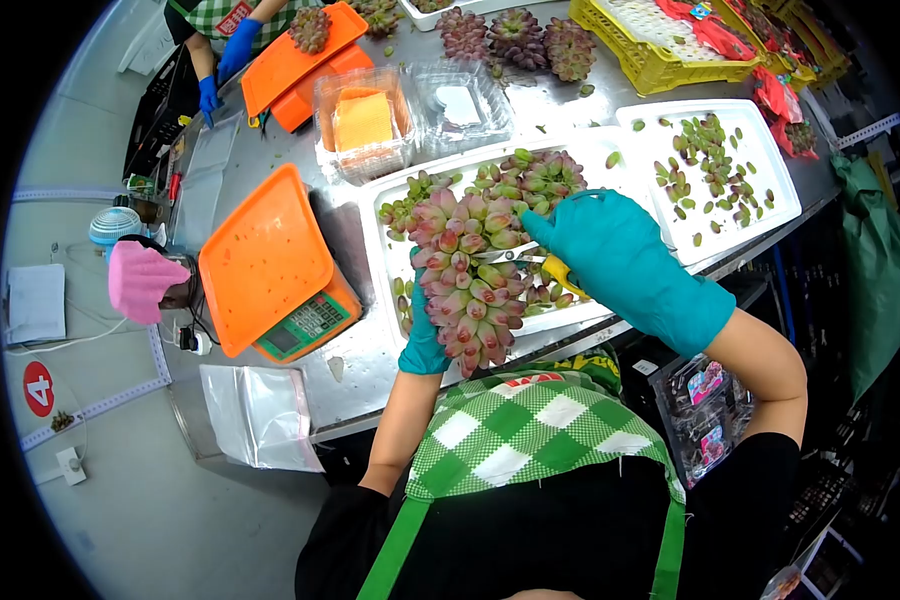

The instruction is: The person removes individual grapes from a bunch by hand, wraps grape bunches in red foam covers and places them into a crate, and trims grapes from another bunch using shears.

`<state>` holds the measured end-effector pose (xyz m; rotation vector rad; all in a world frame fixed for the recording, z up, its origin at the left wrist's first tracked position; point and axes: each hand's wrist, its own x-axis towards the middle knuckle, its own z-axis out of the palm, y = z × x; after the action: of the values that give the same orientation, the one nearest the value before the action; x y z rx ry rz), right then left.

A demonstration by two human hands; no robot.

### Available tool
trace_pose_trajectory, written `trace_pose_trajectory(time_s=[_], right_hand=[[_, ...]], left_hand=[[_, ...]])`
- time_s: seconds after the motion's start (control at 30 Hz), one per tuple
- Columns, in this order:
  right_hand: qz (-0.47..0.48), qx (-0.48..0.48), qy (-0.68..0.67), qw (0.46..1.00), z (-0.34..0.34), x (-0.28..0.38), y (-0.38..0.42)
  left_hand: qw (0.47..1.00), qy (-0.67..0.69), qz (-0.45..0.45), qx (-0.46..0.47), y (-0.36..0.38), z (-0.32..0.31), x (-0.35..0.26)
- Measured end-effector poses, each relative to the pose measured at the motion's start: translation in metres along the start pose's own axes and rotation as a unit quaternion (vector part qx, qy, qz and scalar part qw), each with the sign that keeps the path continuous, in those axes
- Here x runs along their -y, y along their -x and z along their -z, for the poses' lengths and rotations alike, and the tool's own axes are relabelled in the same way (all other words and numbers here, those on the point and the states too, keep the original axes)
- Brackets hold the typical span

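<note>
My left hand (426, 338), in a teal glove, is closed around the underside of a large pink-green succulent cluster (470, 295), and the plant hides most of its fingers. In my right hand (620, 255), also gloved in teal, is a pair of scissors (558, 268) with yellow handles. The metal blades point left and reach in against the rosettes; whether they touch a stem is hidden. Beneath both hands lies a white foam tray (372, 225) holding more succulent rosettes (540, 175) and loose leaves.
A second white tray (785, 190) at right holds scattered leaves. An orange-topped scale (270, 260) stands left, near plastic bags (258, 415). Behind are clear plastic boxes (460, 105), more succulents (517, 40) and a yellow crate (660, 72). Another person's blue-gloved hands (238, 48) are at upper left.
</note>
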<state>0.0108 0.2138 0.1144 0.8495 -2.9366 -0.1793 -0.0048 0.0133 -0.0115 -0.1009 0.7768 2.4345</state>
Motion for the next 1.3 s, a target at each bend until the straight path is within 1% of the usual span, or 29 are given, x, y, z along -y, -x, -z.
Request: trace_pose_trajectory(time_s=[0.13, 0.23, 0.33, 0.43, 0.53, 0.63, 0.73, 0.83, 0.97, 1.0, 1.1, 1.17, 1.2, 1.27, 1.3], right_hand=[[0.004, 0.024, -0.033, 0.999, 0.003, 0.0, -0.001], [0.027, -0.089, -0.122, 0.988, -0.002, -0.004, 0.0], [0.0, -0.006, -0.119, 0.993, 0.0, -0.005, 0.002], [-0.002, -0.003, -0.138, 0.99, 0.004, -0.014, 0.008], [-0.049, 0.028, -0.167, 0.984, 0.005, -0.019, 0.017], [-0.073, -0.018, -0.232, 0.97, -0.006, -0.017, 0.024], [-0.097, -0.039, -0.329, 0.939, -0.017, -0.002, 0.022], [-0.032, -0.1, -0.378, 0.92, -0.018, 0.012, 0.01], [0.009, -0.124, -0.442, 0.888, -0.023, 0.028, -0.005], [0.029, -0.107, -0.398, 0.911, -0.025, 0.03, -0.008], [0.041, -0.066, -0.335, 0.939, -0.028, 0.032, -0.013], [0.012, -0.042, -0.367, 0.929, -0.028, 0.034, -0.013], [-0.002, -0.029, -0.382, 0.924, -0.028, 0.034, -0.013], [-0.087, -0.004, -0.499, 0.862, -0.027, 0.036, -0.015], [-0.128, 0.009, -0.553, 0.823, -0.027, 0.036, -0.016]], left_hand=[[1.0, 0.004, 0.001, 0.001, 0.0, 0.003, 0.0], [1.0, 0.007, 0.001, -0.003, 0.001, 0.005, 0.001], [1.0, 0.008, -0.001, -0.008, 0.003, 0.008, -0.001], [1.0, 0.01, -0.005, -0.018, 0.006, 0.013, -0.002], [0.999, 0.015, -0.015, -0.028, 0.008, 0.016, -0.005], [0.999, 0.017, -0.022, -0.033, 0.008, 0.018, -0.006], [0.999, 0.021, -0.024, -0.037, 0.009, 0.021, -0.006], [0.999, 0.026, -0.019, -0.038, 0.01, 0.026, -0.002], [0.998, 0.039, -0.005, -0.041, 0.011, 0.039, 0.011], [0.998, 0.045, 0.0, -0.044, 0.012, 0.046, 0.016], [0.996, 0.059, 0.009, -0.061, 0.014, 0.062, 0.026], [0.997, 0.066, 0.011, -0.049, 0.015, 0.065, 0.028], [0.997, 0.069, 0.011, -0.023, 0.014, 0.06, 0.026], [0.997, 0.076, 0.011, 0.029, 0.011, 0.048, 0.021], [0.998, 0.052, 0.008, 0.022, 0.01, 0.043, 0.02]])
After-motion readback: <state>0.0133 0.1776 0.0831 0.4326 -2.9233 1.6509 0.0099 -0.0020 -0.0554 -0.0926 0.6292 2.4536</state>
